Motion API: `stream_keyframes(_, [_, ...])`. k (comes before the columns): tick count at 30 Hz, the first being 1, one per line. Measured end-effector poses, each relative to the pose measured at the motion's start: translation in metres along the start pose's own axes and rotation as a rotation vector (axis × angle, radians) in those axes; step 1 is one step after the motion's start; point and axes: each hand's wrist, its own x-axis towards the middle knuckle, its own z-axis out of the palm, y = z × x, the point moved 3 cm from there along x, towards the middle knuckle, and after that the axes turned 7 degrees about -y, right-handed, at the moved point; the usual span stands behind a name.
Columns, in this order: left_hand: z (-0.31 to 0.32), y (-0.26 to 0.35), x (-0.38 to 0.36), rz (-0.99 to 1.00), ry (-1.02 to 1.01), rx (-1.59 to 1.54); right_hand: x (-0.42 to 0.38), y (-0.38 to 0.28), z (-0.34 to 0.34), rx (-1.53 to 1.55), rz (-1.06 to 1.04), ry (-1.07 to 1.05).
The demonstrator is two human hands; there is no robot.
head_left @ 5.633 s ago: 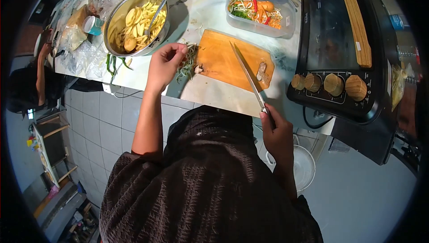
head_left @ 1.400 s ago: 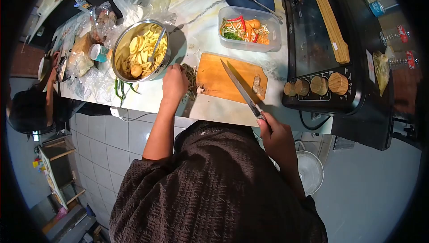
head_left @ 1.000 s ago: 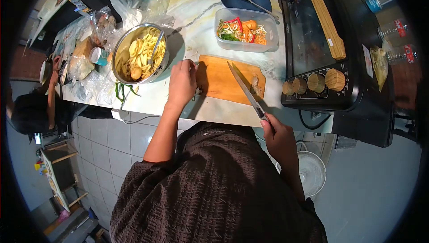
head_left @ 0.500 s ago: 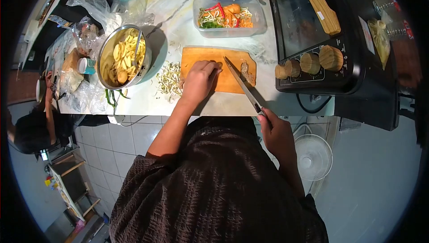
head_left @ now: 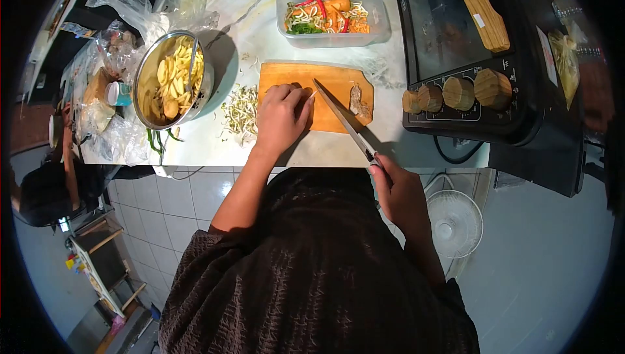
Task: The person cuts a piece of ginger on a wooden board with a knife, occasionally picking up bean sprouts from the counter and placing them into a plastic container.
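A wooden cutting board (head_left: 319,119) lies near the counter's front edge. My left hand (head_left: 281,118) rests over its left part, fingers closed on a small pale piece that they mostly hide. In my right hand (head_left: 395,188) is the handle of a long kitchen knife (head_left: 345,123), its blade slanting across the board and its tip beside my left fingertips. Brown scraps (head_left: 356,100) lie at the board's right end. Left of the board is a loose pile of bean sprouts (head_left: 239,113).
Behind the board stands a clear plastic container (head_left: 332,40) of cut vegetables. A metal pot (head_left: 138,87) with sliced pale food and plastic bags (head_left: 124,139) are to the left. A black oven (head_left: 514,119) stands right. Another person (head_left: 55,188) is at far left.
My left thumb has spread out toward the knife, and a pale strand now shows at the fingertips. The knife tip has shifted slightly left. The whole view has shifted a little.
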Motion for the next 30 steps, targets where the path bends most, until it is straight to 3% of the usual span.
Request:
stream_keyframes(10, [0.0,0.0,0.0,-0.003,0.004,-0.03,0.001,-0.003,0.002,-0.071,-0.02,0.028])
stream_keyframes(16, [0.0,-0.003,0.001,0.027,0.022,-0.02,0.004,-0.018,-0.001,-0.263,-0.041,0.033])
stream_keyframes(23, [-0.008,-0.004,0.004,0.099,-0.041,0.035,-0.001,-0.031,-0.001,-0.457,0.108,-0.08])
stream_keyframes(30, [-0.044,-0.005,0.069,0.199,0.231,-0.029,-0.037,-0.011,-0.026,-0.205,0.271,0.001])
